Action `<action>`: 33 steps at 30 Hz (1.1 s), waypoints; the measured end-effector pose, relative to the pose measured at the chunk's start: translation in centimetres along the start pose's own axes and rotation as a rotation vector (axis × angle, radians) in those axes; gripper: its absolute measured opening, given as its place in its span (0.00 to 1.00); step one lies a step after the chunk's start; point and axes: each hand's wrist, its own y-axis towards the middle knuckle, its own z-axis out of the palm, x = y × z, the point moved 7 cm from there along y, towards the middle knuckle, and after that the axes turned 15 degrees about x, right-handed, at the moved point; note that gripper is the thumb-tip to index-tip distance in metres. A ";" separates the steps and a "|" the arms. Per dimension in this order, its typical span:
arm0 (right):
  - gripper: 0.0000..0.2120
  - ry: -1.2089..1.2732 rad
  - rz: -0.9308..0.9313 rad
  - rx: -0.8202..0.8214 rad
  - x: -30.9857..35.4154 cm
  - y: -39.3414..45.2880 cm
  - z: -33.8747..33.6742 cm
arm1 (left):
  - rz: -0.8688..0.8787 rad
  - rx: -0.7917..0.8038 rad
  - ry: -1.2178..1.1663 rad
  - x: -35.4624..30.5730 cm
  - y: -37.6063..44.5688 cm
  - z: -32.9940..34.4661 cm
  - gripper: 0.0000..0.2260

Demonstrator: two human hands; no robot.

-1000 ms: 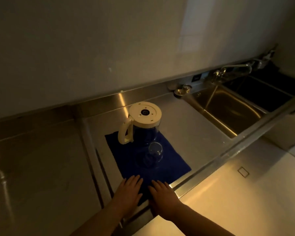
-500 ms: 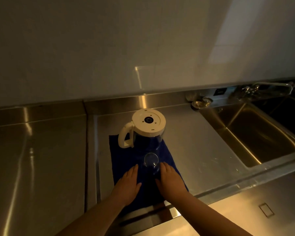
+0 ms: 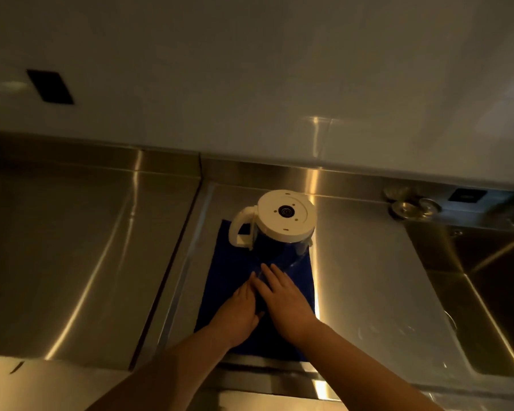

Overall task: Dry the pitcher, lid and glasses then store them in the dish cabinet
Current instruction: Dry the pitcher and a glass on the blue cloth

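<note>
Setting: dim kitchen, steel counter [image 3: 80,256] with a drainboard; a sink [image 3: 487,292] lies to the right.
Cloth: a blue cloth [image 3: 232,280] is spread flat on the drainboard.
Pitcher: the pitcher [image 3: 276,229] stands on the far end of the cloth, cream base uppermost, so it looks inverted; its handle [image 3: 241,226] points left.
Glass: a clear glass [image 3: 276,264] stands just in front of the pitcher, between it and the hands.
Left hand: the left hand [image 3: 238,315] rests on the cloth, fingers extended and together, gripping nothing.
Right hand: the right hand [image 3: 282,298] reaches forward, fingers extended, tips at the glass; contact cannot be told.
Handling: the glass is likely light, rigid, fragile and slick if wet, best taken around its wall. The pitcher is bulkier; the handle is the sure hold.
Hard to see: the glass nearly vanishes against the blue; its rim, other glasses, the lid and the cabinet are not made out.
</note>
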 end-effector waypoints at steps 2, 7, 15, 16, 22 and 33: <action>0.34 -0.020 -0.048 -0.016 -0.4 -0.5 -0.1 | -0.024 -0.014 0.009 -0.6 0.0 0.3 0.36; 0.32 -0.058 -0.101 -0.074 -0.7 -2.2 -0.3 | -0.034 -0.035 0.023 -2.0 -0.4 0.9 0.34; 0.33 -0.091 -0.043 -0.142 -3.1 -5.2 -2.1 | 0.029 -0.015 0.163 -3.8 1.9 1.0 0.35; 0.32 -0.096 -0.021 -0.139 -3.7 -5.4 -2.0 | 0.043 -0.009 0.182 -4.1 2.4 1.1 0.36; 0.31 -0.003 0.009 -0.120 -6.1 -6.4 -1.8 | 0.113 0.014 0.227 -4.9 4.8 1.3 0.40; 0.25 -0.117 -0.087 -0.197 -6.2 -6.6 -1.6 | 0.208 -0.040 0.386 -5.9 5.0 -0.4 0.36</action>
